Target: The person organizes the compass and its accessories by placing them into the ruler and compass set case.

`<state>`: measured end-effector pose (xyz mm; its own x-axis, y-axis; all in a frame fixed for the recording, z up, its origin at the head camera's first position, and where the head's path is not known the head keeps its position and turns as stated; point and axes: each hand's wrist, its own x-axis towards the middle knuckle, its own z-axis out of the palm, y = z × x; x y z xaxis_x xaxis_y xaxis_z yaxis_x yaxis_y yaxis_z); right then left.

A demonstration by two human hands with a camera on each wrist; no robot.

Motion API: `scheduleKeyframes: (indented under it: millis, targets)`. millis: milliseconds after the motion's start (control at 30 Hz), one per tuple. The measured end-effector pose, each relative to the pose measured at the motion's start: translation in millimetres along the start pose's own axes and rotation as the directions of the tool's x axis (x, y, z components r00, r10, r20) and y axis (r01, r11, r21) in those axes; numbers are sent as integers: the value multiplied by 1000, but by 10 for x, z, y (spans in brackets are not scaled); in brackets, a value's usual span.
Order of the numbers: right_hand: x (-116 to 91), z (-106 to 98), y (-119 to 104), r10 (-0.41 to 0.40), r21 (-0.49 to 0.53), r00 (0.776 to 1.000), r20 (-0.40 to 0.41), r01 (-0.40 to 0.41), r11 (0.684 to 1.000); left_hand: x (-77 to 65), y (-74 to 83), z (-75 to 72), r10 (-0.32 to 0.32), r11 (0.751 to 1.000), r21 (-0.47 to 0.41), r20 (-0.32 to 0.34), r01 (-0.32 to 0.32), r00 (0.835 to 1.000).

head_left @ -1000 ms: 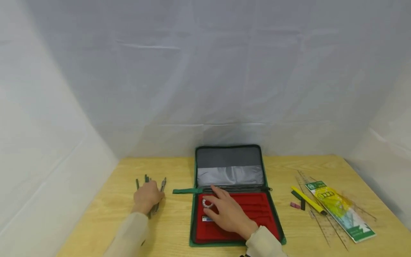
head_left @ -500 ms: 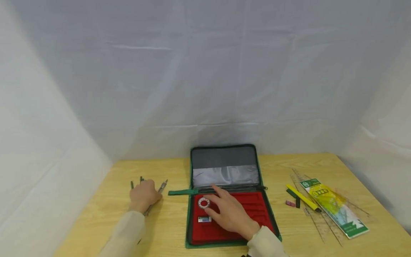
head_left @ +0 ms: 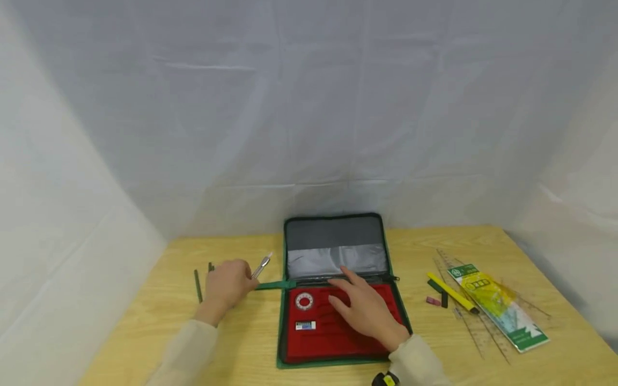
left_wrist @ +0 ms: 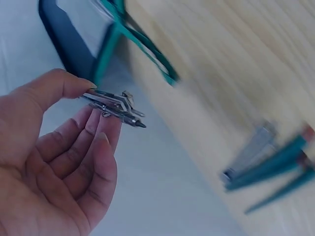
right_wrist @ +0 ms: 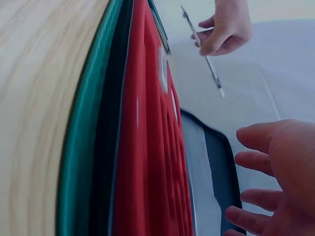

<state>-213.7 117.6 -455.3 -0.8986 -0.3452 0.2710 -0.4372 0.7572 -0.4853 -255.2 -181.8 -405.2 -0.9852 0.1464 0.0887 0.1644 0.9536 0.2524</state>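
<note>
The left hand (head_left: 228,284) pinches a metal compass (head_left: 261,267) beside the open case (head_left: 333,234), while the right hand (head_left: 364,308), fingers apart, holds nothing over its red tray (head_left: 314,346), apparently a carrying step that calls for lining the compass up with a slot (right_wrist: 170,147).

The person's left grip (head_left: 228,288) holds a silver tool (head_left: 262,267) beside an open case (head_left: 333,231). The right grip (head_left: 365,307) is spread over the case's red tray (head_left: 314,348), where a white ring (head_left: 298,302) and a small block (head_left: 306,325) lie. A packet (head_left: 499,308) lies across rulers (head_left: 486,343) toward the counter's (head_left: 410,246) right.
</note>
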Motion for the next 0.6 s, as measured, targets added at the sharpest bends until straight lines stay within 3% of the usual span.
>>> scheduleKeyframes:
  millis: [233, 433, 600]
  targets:
    - [-107, -129, 236, 70, -11, 995, -71, -71, 997, 39, 406, 88, 132, 991, 29, -31, -131, 991]
    - [-191, -233, 382, 104, 2, 990, -92, -104, 995, 39, 689, 208, 275, 961, 28, -53, -273, 960]
    - [-260, -279, 489, 121, 4, 987, -108, -121, 993, 22, 906, 277, 360, 933, 16, -34, -359, 932]
